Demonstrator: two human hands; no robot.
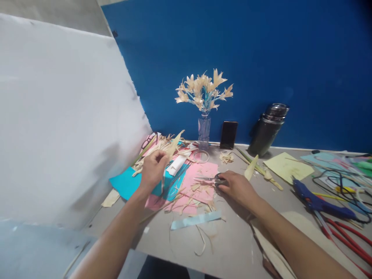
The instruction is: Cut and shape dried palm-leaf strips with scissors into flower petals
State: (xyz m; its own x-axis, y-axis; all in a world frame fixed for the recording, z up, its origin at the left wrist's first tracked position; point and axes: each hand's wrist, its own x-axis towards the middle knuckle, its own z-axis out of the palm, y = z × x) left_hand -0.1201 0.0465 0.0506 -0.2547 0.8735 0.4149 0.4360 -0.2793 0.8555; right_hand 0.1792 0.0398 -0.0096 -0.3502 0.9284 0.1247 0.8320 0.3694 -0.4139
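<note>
My left hand is closed on a pale dried corn husk piece, its pointed tip sticking up past my fingers. Around the handles of a small pair of scissors are the fingers of my right hand; the blades point left, above pink paper. Husk scraps lie scattered on that paper. Beneath my left hand spreads a turquoise sheet, with a white roll on it. A light blue strip lies in front.
Husk flowers stand in a clear bottle at the back. A phone and a dark flask lean by the blue wall. On the right are a blue glue gun, red-handled pliers and a tangled black cord. A tape roll lies mid-table.
</note>
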